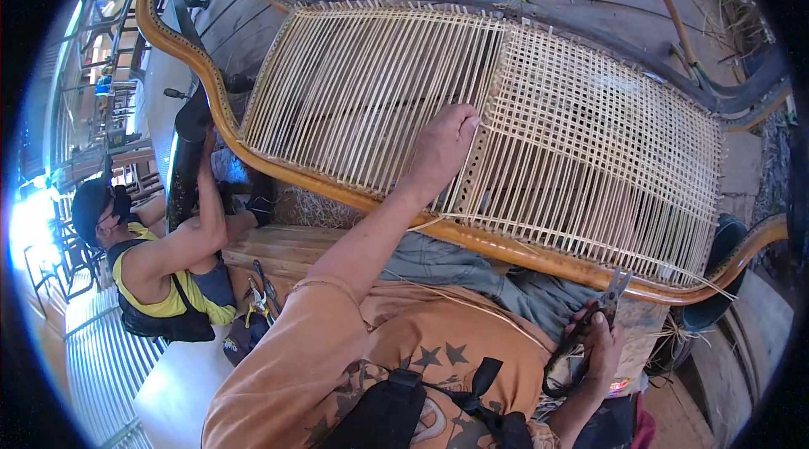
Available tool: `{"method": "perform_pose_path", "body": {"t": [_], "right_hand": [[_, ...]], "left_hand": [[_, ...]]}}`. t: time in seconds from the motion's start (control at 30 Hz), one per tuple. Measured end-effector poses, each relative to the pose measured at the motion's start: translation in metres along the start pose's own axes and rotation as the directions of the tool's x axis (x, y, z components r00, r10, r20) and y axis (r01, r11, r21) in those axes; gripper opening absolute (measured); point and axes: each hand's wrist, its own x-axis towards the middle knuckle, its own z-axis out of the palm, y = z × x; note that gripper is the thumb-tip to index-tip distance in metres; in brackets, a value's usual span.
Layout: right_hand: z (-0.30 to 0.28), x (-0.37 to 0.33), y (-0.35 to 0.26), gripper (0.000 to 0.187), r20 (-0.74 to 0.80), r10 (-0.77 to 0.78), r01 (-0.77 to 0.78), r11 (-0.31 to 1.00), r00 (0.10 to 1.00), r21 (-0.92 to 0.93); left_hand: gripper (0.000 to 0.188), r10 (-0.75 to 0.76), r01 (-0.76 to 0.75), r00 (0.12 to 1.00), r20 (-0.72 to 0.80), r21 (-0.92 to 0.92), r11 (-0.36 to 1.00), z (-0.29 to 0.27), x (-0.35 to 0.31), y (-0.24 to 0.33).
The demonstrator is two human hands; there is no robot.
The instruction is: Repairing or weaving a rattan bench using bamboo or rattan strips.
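At the left edge a co-worker [160,268] in a yellow top was seen, pliers [259,297] lying beside on the wooden bench [278,251]. At centre the left hand [442,148] was pinched narrow on a cane strand [466,169] against the woven rattan panel [539,129] — filling the upper frame. At lower right the right hand [600,346] was closed around cutters [608,299].

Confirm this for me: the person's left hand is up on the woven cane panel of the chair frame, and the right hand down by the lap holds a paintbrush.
Not quite. The left hand is indeed on the woven cane panel of the chair frame, but the right hand holds pliers, not a paintbrush. The head view shows the metal jaws sticking up above the fingers.
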Motion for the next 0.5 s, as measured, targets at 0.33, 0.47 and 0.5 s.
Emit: {"method": "perform_pose_path", "body": {"t": [0.33,0.47,0.5], "right_hand": [[0.001,0.002,0.006,0.037,-0.027,-0.009,0.010,0.999,1.000,0.038],[0.001,0.001,0.007,0.036,-0.039,-0.006,0.008,0.998,0.999,0.060],[0.002,0.001,0.007,0.036,-0.042,-0.003,0.006,0.998,0.999,0.060]], "left_hand": [[0.014,0.121,-0.122,0.993,0.018,0.113,0.986,0.001,0.003,0.004],[0.011,0.135,-0.155,0.983,0.122,0.178,0.972,0.003,-0.003,0.002],[0.011,0.133,-0.154,0.983,0.124,0.177,0.972,0.006,-0.004,-0.002]]}}
